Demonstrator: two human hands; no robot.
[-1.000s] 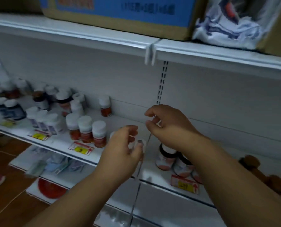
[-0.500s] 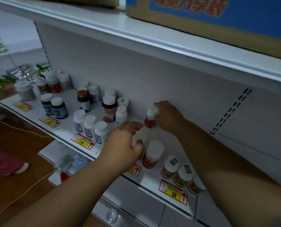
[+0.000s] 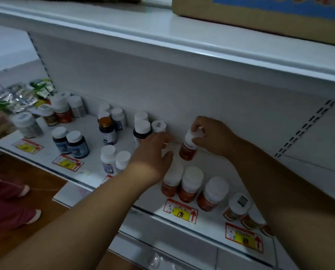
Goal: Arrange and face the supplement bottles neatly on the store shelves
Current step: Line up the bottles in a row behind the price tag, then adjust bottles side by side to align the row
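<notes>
My right hand (image 3: 213,136) grips the white cap of an orange supplement bottle (image 3: 188,150), held tilted near the back of the white shelf (image 3: 92,172). My left hand (image 3: 153,154) reaches in beside it with fingers spread, empty, in front of a dark bottle (image 3: 141,131). A row of three orange bottles (image 3: 192,184) with white caps stands at the shelf's front, just below my hands. Two white bottles (image 3: 114,159) stand left of my left wrist. Further left sit blue bottles (image 3: 71,142) and several more.
Price tags (image 3: 181,211) line the shelf's front edge. More bottles (image 3: 239,208) stand at the right under my right forearm. Foil packets (image 3: 16,98) lie at the far left. A cardboard box (image 3: 260,14) sits on the upper shelf. A person's pink-clad leg (image 3: 4,201) is at lower left.
The view swung left along the shelf. My right hand took hold of the orange bottle at the back and tilted it. My left hand let go of a front bottle and reached further in.
</notes>
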